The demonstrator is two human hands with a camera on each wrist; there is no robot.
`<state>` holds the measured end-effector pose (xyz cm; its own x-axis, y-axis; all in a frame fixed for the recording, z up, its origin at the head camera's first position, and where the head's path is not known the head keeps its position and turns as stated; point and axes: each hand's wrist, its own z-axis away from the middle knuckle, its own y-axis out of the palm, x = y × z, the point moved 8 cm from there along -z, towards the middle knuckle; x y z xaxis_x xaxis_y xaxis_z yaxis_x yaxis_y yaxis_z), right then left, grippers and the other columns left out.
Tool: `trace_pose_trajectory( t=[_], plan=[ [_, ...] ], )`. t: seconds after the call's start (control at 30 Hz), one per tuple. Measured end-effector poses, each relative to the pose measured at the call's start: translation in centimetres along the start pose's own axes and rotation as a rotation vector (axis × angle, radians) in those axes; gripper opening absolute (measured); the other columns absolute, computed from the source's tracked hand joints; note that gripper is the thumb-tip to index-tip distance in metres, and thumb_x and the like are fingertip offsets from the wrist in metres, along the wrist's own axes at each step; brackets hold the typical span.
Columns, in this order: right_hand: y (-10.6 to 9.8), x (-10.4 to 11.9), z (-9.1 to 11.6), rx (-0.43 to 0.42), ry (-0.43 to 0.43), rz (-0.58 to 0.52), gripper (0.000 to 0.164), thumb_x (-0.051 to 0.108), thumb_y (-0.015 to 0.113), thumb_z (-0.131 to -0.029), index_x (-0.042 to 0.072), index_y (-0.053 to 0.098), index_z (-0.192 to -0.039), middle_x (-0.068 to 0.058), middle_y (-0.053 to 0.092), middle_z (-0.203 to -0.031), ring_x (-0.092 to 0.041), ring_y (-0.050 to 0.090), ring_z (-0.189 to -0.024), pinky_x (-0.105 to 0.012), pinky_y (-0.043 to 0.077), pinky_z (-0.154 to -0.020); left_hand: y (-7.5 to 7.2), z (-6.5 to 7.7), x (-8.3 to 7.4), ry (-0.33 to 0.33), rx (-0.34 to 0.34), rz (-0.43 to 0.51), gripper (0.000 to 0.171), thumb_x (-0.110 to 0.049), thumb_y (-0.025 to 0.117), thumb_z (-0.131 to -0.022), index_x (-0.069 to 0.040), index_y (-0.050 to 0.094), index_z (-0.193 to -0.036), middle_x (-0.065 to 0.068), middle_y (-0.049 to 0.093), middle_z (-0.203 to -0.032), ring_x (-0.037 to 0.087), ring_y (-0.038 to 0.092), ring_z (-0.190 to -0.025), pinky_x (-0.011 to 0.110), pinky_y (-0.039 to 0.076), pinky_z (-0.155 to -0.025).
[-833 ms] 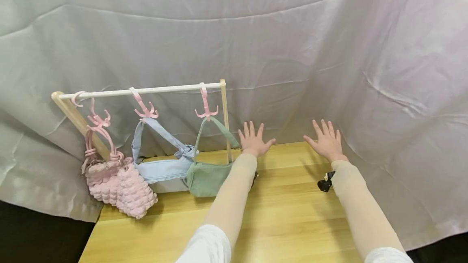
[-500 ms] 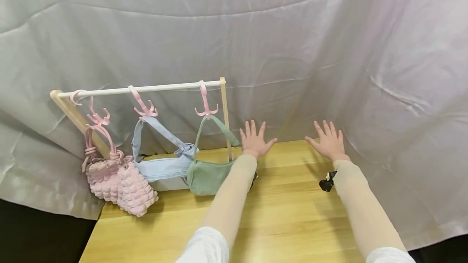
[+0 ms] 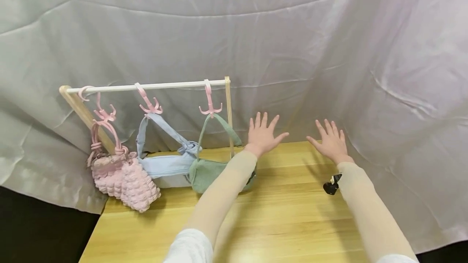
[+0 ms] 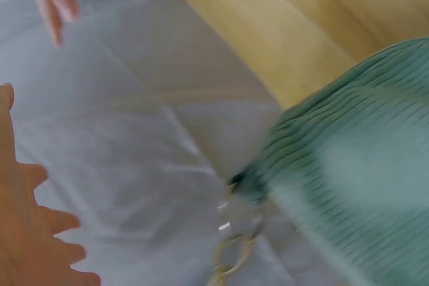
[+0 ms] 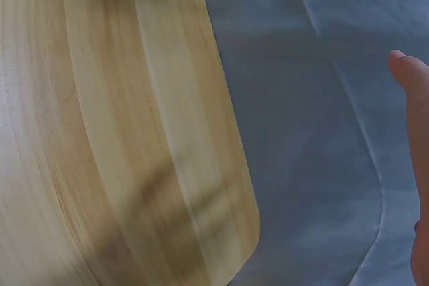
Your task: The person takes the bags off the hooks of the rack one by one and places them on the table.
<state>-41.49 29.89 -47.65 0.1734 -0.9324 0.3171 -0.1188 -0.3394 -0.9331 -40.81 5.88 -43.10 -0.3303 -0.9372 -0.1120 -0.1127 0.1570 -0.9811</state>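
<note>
Fingers spread, my left hand (image 3: 262,135) is held out beside the right post of the rack, holding nothing. Its forearm passes in front of a green corduroy shoulder bag (image 3: 206,173), hiding part of it; in the left wrist view the ribbed green bag (image 4: 362,152) and its gold ring (image 4: 231,252) show close by. My right hand (image 3: 330,143), also spread and holding nothing, is over the far right part of the table. A light blue bag (image 3: 168,165) and a pink puffy bag (image 3: 126,180) hang from pink hooks (image 3: 148,106) to the left.
The rack's white rail (image 3: 175,86) runs between wooden posts (image 3: 229,113) on the left side. Grey curtain (image 3: 285,44) stands behind and right of the wooden table (image 3: 285,222). A black wrist device (image 3: 331,185) is on the right forearm.
My left hand has moved slightly right and up from its earlier place near the rack's post. The rack and bags shift a little right in the head view. The right hand stays nearly where it was.
</note>
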Motion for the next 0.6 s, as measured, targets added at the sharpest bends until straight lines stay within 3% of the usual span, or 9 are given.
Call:
trace_pose_trajectory(
  t=[0.13,0.3,0.43,0.6],
  plan=[
    [-0.7,0.7,0.0,-0.042,-0.035,0.027,0.080,0.060,0.045,-0.096,0.015,0.019,-0.156,-0.024,0.014,-0.160,-0.047,0.009,-0.147,-0.070,0.004,-0.113,-2.4,1.4,-0.4,0.091,-0.050,-0.038,0.077,-0.079,0.021,-0.090,-0.035,0.027,-0.153,0.004,0.035,-0.158,0.029,0.022,-0.150,0.052,0.017,-0.121],
    [-1.7,1.9,0.2,-0.124,-0.104,0.057,0.073,0.057,0.046,-0.097,0.010,0.033,-0.151,-0.024,0.037,-0.151,-0.045,0.030,-0.140,-0.067,0.021,-0.110,-5.1,3.9,-0.5,0.249,-0.177,-0.097,0.068,-0.073,0.034,-0.092,-0.027,0.052,-0.139,-0.002,0.057,-0.141,0.023,0.043,-0.140,0.046,0.026,-0.120],
    [-2.5,3.2,0.3,-0.190,-0.155,0.070,0.066,0.050,0.051,-0.097,0.010,0.040,-0.148,-0.023,0.051,-0.142,-0.042,0.045,-0.130,-0.064,0.031,-0.105,-6.9,6.1,-0.2,0.369,-0.280,-0.130,0.060,-0.068,0.042,-0.093,-0.025,0.059,-0.132,-0.006,0.064,-0.130,0.020,0.052,-0.131,0.042,0.030,-0.118],
    [-3.7,5.7,0.3,-0.227,-0.212,0.062,0.062,0.045,0.056,-0.095,0.010,0.043,-0.146,-0.021,0.056,-0.137,-0.041,0.052,-0.123,-0.062,0.036,-0.100,-9.3,8.8,0.4,0.509,-0.409,-0.109,0.054,-0.061,0.053,-0.091,-0.021,0.065,-0.125,-0.006,0.070,-0.119,0.019,0.059,-0.122,0.042,0.034,-0.115]
  ],
)
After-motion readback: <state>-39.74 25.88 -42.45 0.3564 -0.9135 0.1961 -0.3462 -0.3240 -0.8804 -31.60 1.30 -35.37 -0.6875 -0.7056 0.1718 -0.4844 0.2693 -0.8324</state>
